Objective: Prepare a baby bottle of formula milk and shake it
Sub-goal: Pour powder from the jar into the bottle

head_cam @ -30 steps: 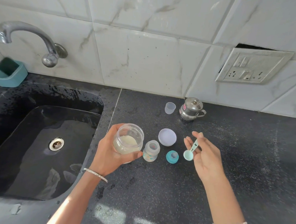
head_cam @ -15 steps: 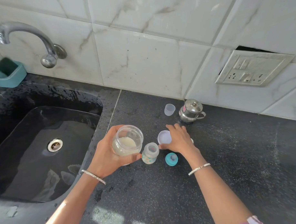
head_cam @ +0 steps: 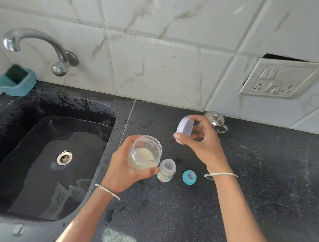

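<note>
My left hand [head_cam: 125, 169] grips an open clear jar [head_cam: 145, 153] with pale formula powder at its bottom, held above the counter's left part. Just right of it the small baby bottle [head_cam: 166, 171] stands open on the black counter [head_cam: 188, 212]. Its teal nipple ring [head_cam: 189, 177] lies to the right. My right hand [head_cam: 202, 142] holds the jar's lilac lid [head_cam: 184, 128] tilted in the air, up and to the right of the jar. The teal scoop is out of sight.
A steel lidded pot [head_cam: 215, 121] stands by the wall behind my right hand. The black sink [head_cam: 45, 162] with its tap [head_cam: 36, 46] fills the left side, a teal holder [head_cam: 16, 81] at its far corner. A socket plate [head_cam: 281, 80] is on the right wall.
My right hand put down the teal scoop, reached to the lilac lid on the counter and lifted it. The jar in my left hand stayed in place.
</note>
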Tool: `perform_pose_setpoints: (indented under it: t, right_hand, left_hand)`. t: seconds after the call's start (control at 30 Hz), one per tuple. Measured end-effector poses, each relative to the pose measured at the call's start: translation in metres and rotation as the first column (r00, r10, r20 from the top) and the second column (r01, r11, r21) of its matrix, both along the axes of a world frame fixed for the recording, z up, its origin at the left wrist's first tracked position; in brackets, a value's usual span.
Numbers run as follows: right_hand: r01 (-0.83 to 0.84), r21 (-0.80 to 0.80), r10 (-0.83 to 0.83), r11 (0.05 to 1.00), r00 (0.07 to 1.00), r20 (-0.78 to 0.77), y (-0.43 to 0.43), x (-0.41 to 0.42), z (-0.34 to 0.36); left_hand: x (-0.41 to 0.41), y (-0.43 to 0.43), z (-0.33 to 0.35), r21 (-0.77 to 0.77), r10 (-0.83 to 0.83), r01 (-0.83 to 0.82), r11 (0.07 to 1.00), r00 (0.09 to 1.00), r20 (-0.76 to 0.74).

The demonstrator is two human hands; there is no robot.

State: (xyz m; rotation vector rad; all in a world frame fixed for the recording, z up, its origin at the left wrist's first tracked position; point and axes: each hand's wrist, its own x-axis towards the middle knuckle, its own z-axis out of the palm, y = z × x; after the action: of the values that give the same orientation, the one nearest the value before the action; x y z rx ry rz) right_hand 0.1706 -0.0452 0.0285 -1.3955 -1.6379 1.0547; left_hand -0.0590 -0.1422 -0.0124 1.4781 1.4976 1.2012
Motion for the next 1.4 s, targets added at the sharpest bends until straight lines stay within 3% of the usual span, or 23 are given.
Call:
perform_pose_setpoints:
  t: [0.07,0.17,0.3,0.4,0.63,0.83,1.0,1.2,1.4]
  right_hand:
    - [-0.024,-0.039,0.013,0.999,0.965,-0.263,-0.018,-0.007,0.019]
    - [-0.122,0.019,0.121,0.992,0.935,-0.333,-0.043,-0.018,0.034]
    - [-0.145,0.177,0.191,0.973,0.941,-0.278,-0.065,-0.028,0.044]
    - [-0.127,0.132,0.158,0.983,0.952,-0.263,-0.071,-0.028,0.038]
    - [-0.203,0.086,0.198,0.975,0.978,0.06,-0.078,-0.004,0.028]
    - [-0.345,0.037,0.331,0.938,0.923,0.197,-0.074,0.012,0.041]
    - [-0.425,0.092,0.378,0.901,0.871,0.314,-0.068,0.02,0.055]
    - [-0.558,0.057,0.495,0.828,0.775,0.392,-0.067,0.026,0.068]
    - [-0.589,-0.025,0.565,0.807,0.76,0.323,-0.059,0.024,0.07]
  left_hand:
    - [0.003,0.001,0.003,0.02,0.009,-0.009,1.0,1.0,-0.004]
    - [0.009,0.002,0.008,0.066,0.036,-0.034,0.997,0.999,-0.028]
    - [0.016,0.003,0.015,0.12,0.057,-0.048,0.992,0.996,-0.07]
    - [0.022,0.003,0.018,0.127,0.065,-0.052,0.991,0.993,-0.098]
    - [0.032,-0.005,0.026,0.144,-0.015,0.026,0.989,0.997,-0.079]
    - [0.043,-0.009,0.033,0.134,-0.073,0.084,0.987,0.993,-0.088]
    - [0.049,-0.01,0.038,0.143,-0.106,0.123,0.982,0.987,-0.121]
    - [0.05,-0.012,0.041,0.111,-0.141,0.159,0.981,0.978,-0.151]
    - [0.046,-0.013,0.04,0.086,-0.157,0.174,0.981,0.972,-0.177]
